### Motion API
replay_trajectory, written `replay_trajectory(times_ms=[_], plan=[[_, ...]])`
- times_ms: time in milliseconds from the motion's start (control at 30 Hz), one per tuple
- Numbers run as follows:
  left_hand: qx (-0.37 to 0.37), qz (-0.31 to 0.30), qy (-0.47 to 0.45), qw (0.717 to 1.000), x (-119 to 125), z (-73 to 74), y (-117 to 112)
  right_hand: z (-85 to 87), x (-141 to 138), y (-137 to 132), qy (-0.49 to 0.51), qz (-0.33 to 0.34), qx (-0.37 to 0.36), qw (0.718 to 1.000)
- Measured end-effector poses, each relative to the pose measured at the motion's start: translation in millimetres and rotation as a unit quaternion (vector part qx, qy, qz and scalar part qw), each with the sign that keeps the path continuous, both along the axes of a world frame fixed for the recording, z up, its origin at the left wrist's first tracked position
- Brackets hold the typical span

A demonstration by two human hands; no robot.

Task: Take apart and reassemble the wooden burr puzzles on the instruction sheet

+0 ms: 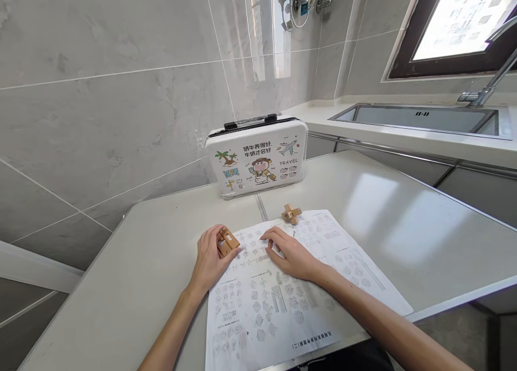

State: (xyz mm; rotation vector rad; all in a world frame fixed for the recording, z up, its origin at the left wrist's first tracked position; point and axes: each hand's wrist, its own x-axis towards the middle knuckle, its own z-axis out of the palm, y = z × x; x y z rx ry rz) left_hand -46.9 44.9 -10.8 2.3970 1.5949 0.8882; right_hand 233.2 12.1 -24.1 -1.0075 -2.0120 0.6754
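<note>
My left hand (212, 255) is wrapped round a wooden puzzle piece (228, 243), light brown with a slot cut in it, at the upper left edge of the instruction sheet. Part of the piece is hidden by my fingers. Lying on the printed instruction sheet (311, 317), my right hand (291, 256) has its thumb and fingers apart, with nothing seen between them. The sheet carries small line drawings of puzzle shapes. Beyond my right hand, at the sheet's far edge, stands a cross-shaped wooden puzzle (291, 214).
A white carry case (258, 158) with cartoon prints and a black handle stands upright against the tiled wall. The pale table (161, 274) has a seam near the case. To the right are a counter with a sink (420, 118), a faucet (484, 91) and a window.
</note>
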Motion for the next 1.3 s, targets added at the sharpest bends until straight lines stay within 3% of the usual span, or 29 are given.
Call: replay_trajectory(times_ms=[233,400,500,833,1100,1300], plan=[[0.022,-0.084,0.002,0.996,20,13.9,-20,-1.4,0,5,0.033,-0.067,-0.012,0.997],[0.019,-0.175,0.041,0.984,29,18.2,-32,-4.3,2,12,0.134,-0.165,-0.103,0.972],[0.039,-0.202,0.045,0.978,33,19.3,-36,-2.4,4,14,0.197,-0.186,-0.154,0.950],[0.030,-0.208,0.047,0.976,36,17.7,-37,0.9,12,16,0.222,-0.189,-0.230,0.928],[0.023,-0.211,0.043,0.976,37,17.5,-38,-3.4,9,19,0.207,-0.199,-0.214,0.934],[0.019,-0.207,0.028,0.978,38,16.8,-38,5.9,5,15,0.214,-0.172,-0.176,0.945]])
